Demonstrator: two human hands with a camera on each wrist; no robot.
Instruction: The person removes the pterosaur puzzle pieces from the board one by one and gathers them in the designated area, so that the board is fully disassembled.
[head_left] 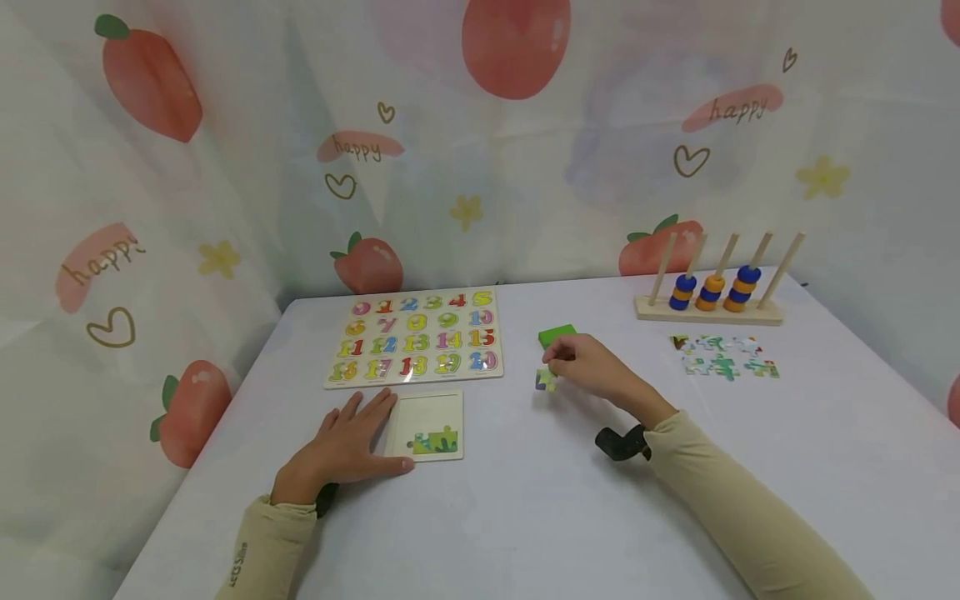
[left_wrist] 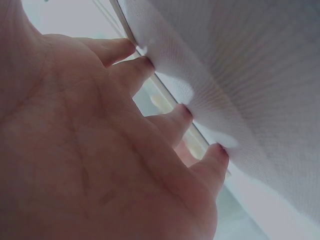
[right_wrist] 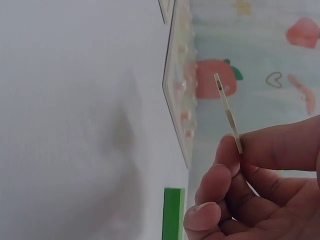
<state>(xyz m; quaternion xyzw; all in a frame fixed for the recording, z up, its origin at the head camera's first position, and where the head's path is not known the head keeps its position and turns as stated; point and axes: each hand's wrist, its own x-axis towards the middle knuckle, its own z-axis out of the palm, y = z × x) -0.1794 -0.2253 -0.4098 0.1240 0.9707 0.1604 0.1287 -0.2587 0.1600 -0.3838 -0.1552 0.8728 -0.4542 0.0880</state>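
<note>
Between thumb and forefinger, my right hand (head_left: 591,365) pinches a small jigsaw piece (head_left: 546,380), coloured green and purple. The right wrist view shows that jigsaw piece (right_wrist: 229,115) edge-on, raised above the table. My left hand (head_left: 348,442) lies with spread, straight fingers at the left edge of a square puzzle tray (head_left: 426,403). In the tray's lower right part sit joined green jigsaw pieces (head_left: 435,441). From the left wrist, the palm (left_wrist: 95,145) fills much of the view, its fingertips down on the white surface.
Behind the tray lies a number board (head_left: 412,337). A green block (head_left: 557,335) is just beyond my right hand. Loose jigsaw pieces (head_left: 723,357) are laid out at the right, in front of a wooden peg stand (head_left: 708,311) with blue and orange beads.
</note>
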